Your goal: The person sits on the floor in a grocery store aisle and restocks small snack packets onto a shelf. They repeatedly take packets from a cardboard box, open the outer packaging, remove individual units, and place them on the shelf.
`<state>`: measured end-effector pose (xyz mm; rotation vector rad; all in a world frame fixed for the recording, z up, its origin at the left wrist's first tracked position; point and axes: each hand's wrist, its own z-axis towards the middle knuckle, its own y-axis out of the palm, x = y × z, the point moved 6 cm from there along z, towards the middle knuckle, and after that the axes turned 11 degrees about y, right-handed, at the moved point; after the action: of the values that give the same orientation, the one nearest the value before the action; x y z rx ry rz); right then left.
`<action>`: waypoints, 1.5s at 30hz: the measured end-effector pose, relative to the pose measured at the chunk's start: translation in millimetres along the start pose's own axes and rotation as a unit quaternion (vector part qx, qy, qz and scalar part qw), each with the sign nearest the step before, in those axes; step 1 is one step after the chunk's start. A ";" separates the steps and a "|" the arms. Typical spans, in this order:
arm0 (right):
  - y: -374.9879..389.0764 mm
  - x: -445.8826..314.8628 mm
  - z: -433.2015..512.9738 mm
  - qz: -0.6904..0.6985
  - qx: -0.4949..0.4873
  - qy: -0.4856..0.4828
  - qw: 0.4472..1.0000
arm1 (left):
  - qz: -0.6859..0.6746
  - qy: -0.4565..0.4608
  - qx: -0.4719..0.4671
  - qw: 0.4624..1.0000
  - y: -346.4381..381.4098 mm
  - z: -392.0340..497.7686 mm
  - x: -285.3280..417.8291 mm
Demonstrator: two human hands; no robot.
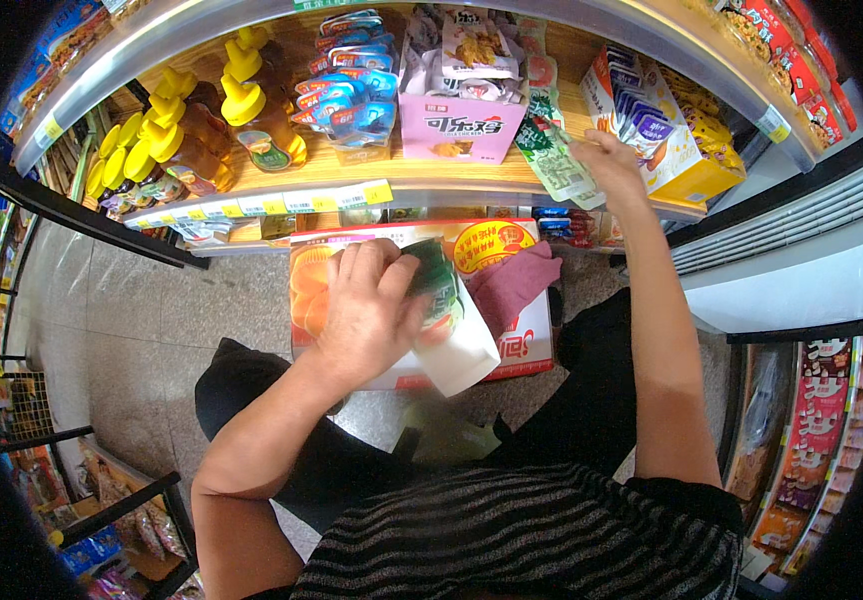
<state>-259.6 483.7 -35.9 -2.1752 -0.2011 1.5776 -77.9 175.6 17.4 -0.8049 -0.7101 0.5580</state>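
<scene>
My left hand (367, 300) grips a green and white cardboard box (455, 341), blurred and tilted. The box is above a larger red and white printed carton (424, 379) with pictures of orange fruit. At the shelf edge, my right hand (611, 165) pinches the right side of a flat green snack packet (562, 165). That packet juts over the shelf front, and similar packets lie in a row behind it. Draped across the right part of the carton is a purple cloth (517, 285).
On the wooden shelf (356, 171) stand bottles with yellow caps (244, 97), blue-lidded packs (356, 97), a pink display box of snack bags (454, 127) and a yellow display box (690, 176). A white vented unit (784, 262) stands at right. More stocked racks line both sides.
</scene>
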 end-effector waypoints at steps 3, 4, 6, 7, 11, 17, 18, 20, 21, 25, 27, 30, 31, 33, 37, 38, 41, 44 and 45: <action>-20.6 -8.0 -4.5 0.281 -0.113 0.046 0.952 | -0.014 0.005 0.029 0.999 -5.6 2.2 -2.6; -25.0 -8.9 -6.8 0.352 -0.099 0.061 0.929 | -0.015 0.005 0.038 0.999 -8.0 2.5 -3.7; -24.3 -22.0 -21.6 0.442 -0.202 0.043 0.873 | -0.014 0.005 0.053 0.998 -12.9 3.5 -6.0; -24.2 -28.0 -31.8 0.481 -0.247 0.035 0.841 | -0.023 -0.004 0.060 0.998 -14.6 4.2 -8.2; -0.9 -47.5 -72.8 0.489 -0.400 0.006 0.775 | -0.076 -0.047 0.094 0.992 -22.5 6.0 -18.2; 66.7 -44.5 -129.0 0.452 -0.514 0.130 0.718 | -0.410 -0.216 0.172 0.869 -19.2 -0.1 -41.0; 80.9 -47.5 -140.1 0.414 -0.571 0.128 0.697 | -0.467 -0.227 0.193 0.832 -18.0 0.3 -44.0; 103.8 -49.7 -165.6 0.370 -0.666 0.121 0.636 | -0.561 -0.258 0.178 0.766 -13.8 -0.3 -47.8; 108.7 -38.7 -168.5 0.365 -0.613 0.181 0.677 | -0.613 -0.277 0.173 0.720 -11.0 -0.4 -49.8; 117.9 -31.9 -176.4 0.320 -0.593 0.186 0.715 | -0.613 -0.318 0.153 0.707 -8.1 -3.8 -52.9; 120.9 -31.7 -176.0 0.323 -0.608 0.199 0.697 | -0.634 -0.324 0.179 0.679 -8.4 -4.7 -54.9; 119.7 -28.5 -172.7 0.305 -0.607 0.200 0.706 | -0.669 -0.316 0.187 0.646 -10.7 -4.4 -57.4; 119.1 -27.6 -172.0 0.298 -0.611 0.205 0.704 | -0.664 -0.317 0.184 0.651 -11.3 -4.3 -58.8; 117.0 -27.8 -169.9 0.284 -0.621 0.206 0.701 | -0.650 -0.318 0.182 0.666 -11.8 -4.2 -60.8; 113.8 -26.7 -169.0 0.252 -0.613 0.199 0.722 | -0.660 -0.307 0.188 0.659 -11.9 -3.5 -58.1; 113.6 -26.8 -169.6 0.273 -0.610 0.210 0.714 | -0.658 -0.309 0.189 0.660 -11.5 -3.5 -58.0; 114.4 -24.1 -169.8 0.301 -0.584 0.227 0.719 | -0.649 -0.316 0.188 0.666 -10.7 -4.5 -58.5; 113.6 -23.3 -166.7 0.292 -0.566 0.194 0.746 | -0.638 -0.305 0.181 0.684 -10.7 -5.0 -60.4; 113.2 -23.4 -166.4 0.279 -0.566 0.175 0.755 | -0.634 -0.299 0.177 0.690 -10.6 -5.0 -60.8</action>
<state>-128.2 330.0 -23.0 -3.7322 -0.5311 1.3944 -111.1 125.6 2.1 0.3890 -1.4910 -0.3751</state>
